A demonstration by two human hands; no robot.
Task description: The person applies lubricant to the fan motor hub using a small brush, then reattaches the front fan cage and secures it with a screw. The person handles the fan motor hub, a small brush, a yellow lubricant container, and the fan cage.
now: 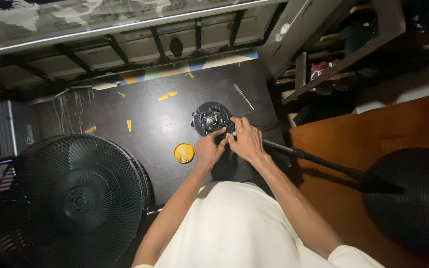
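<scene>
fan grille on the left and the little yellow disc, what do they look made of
Fan grille: looks like black plastic, matte, with fine moulded radial ribs, though painted wire is possible. Yellow disc: probably glossy plastic or painted metal; too small to tell.

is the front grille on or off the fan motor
Off. The black grille lies apart at the left, while both hands, left hand and right hand, work on the bare motor.

Single head-worn view, no second camera to overlap with. It looked steeply down from above the wearer's chest, facing forward over the dark rectangular tabletop [140, 119]. Wide lens, edges bowed. The table sat at arm's reach mid-frame; the black round wire fan grille [78, 198] was close at lower left, the orange floor [373, 134] on the right.
</scene>
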